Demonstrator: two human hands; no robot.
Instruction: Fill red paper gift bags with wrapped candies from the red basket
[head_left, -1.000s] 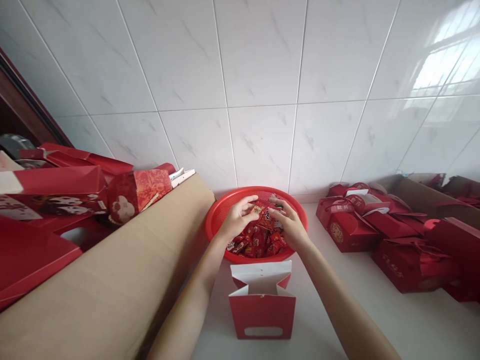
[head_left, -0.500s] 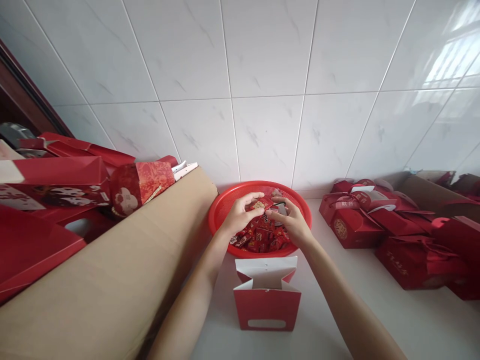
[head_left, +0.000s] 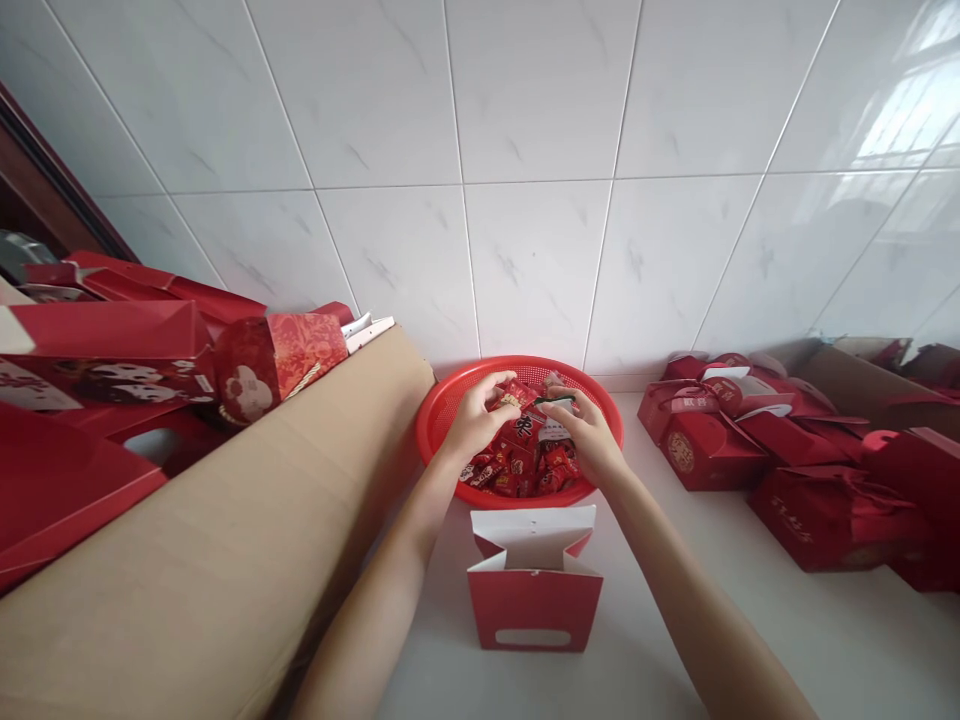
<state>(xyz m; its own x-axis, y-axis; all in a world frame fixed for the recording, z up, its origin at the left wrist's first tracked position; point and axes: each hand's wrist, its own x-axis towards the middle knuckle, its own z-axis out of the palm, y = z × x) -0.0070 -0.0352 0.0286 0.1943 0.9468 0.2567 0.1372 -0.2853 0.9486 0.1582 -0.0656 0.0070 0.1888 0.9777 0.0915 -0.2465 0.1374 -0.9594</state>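
Both hands are over a red plastic basket that holds several small red wrapped packets. My left hand pinches a red packet with gold print between thumb and fingers. My right hand is closed on a small packet with a dark green edge, partly hidden by the fingers. In front of the basket, a red box with a white inside stands upright on the white surface, its top open.
A large cardboard box on the left holds red boxes and bags. At the right, several closed red gift boxes sit together on the white surface. A tiled wall rises behind the basket.
My hands have drawn slightly apart over the basket. The dark green edge at my right fingers and a larger red packet below them now show more clearly.
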